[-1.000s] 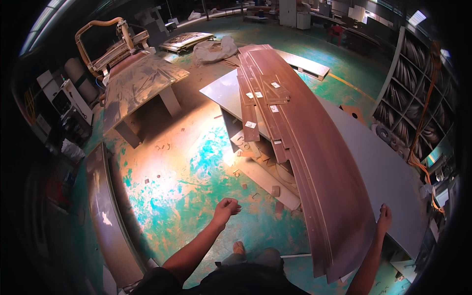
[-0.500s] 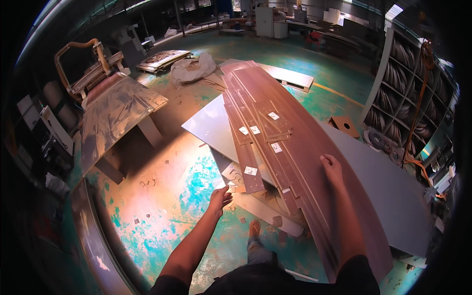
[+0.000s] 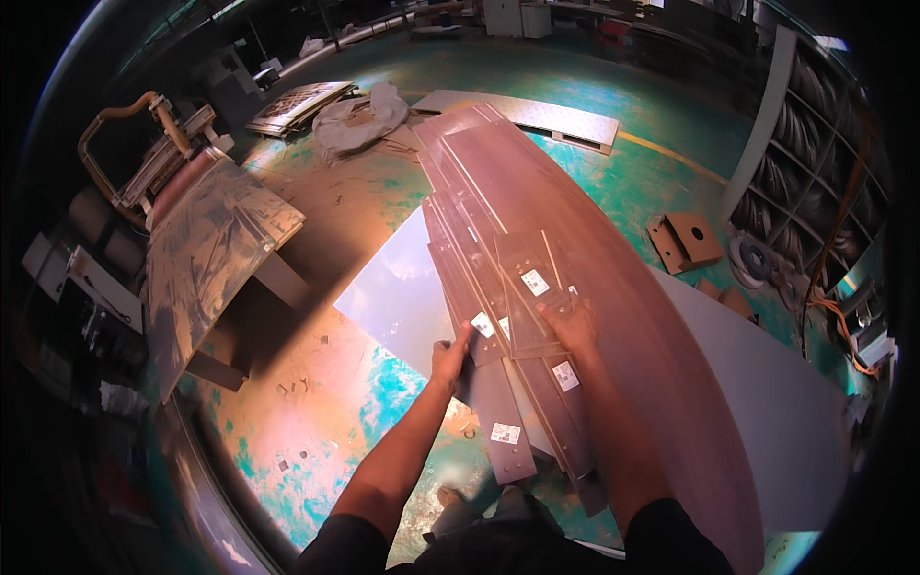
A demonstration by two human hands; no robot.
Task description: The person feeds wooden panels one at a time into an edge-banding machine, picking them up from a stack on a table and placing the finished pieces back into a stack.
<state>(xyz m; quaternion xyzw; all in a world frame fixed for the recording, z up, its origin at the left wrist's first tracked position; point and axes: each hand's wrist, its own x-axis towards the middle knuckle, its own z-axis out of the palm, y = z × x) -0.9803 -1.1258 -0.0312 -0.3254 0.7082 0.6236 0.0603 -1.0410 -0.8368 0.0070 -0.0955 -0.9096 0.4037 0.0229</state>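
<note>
In the foreground, a worker's bare forearms reach over the near edge of a table (image 3: pixel 383 287) heaped with brown boards. A labelled strip (image 3: pixel 498 395) juts past that edge toward the worker's feet. Just beyond it, the left grip (image 3: pixel 448 364) sits at the left side of a short strip (image 3: pixel 485 351), thumb raised by a white label; whether the fingers are closed beneath cannot be told. The right grip (image 3: pixel 575 328) meets the right side of a small panel (image 3: pixel 524 316), fingers bent over it, the closure likewise unclear.

Panel and short strip lie side by side on the pile, above the table's middle, between the two hands. The step in hand looks like taking hold of these small pieces; any lift would call for a firm hold on both sides and care not to drag the strips beneath.

Under and beside them, a long board (image 3: pixel 594 230) runs the length of the pile, its near end hanging past the table's near edge. Beyond the table's far edge, an open carton (image 3: pixel 686 244) rests on the green floor. Farther back stand a gantry machine (image 3: pixel 158 158), a crumpled sack (image 3: pixel 359 125) and a pale pallet (image 3: pixel 575 126).
</note>
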